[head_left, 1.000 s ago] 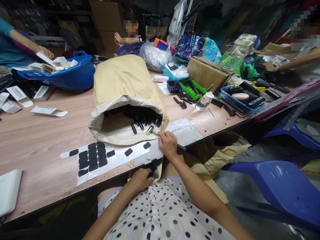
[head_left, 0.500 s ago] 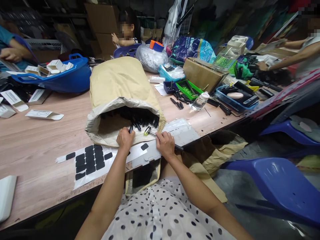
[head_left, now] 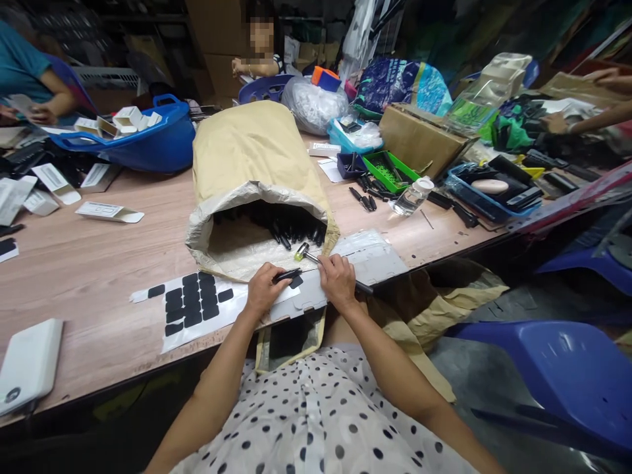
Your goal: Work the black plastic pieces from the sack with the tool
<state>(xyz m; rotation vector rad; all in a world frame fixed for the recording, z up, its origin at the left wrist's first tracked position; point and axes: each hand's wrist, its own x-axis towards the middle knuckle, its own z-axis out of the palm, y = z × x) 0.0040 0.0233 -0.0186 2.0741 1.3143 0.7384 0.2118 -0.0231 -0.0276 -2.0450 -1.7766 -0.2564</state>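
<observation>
Gripping a slim black pen-shaped piece (head_left: 288, 275) between thumb and fingers, the person's left hand (head_left: 263, 289) is just in front of the open mouth of a tan sack with a whitish lining (head_left: 251, 145). The right hand (head_left: 338, 280) is curled round the shaft of a small hammer with a silver-and-yellow head and a dark handle (head_left: 303, 251); that head lies at the sack's right front lip, though contact is unclear. More black pieces (head_left: 281, 237) lie inside the sack's mouth. In front of the sack, a white sheet (head_left: 232, 311) carries black rounded-square patches (head_left: 190, 301); a flat grey cardboard panel (head_left: 368, 260) stretches to its right. Left of the sack stands a blue plastic tub (head_left: 148, 151) with small white cartons (head_left: 127, 118); well to its right stands a clear white-capped bottle (head_left: 411, 197).
</observation>
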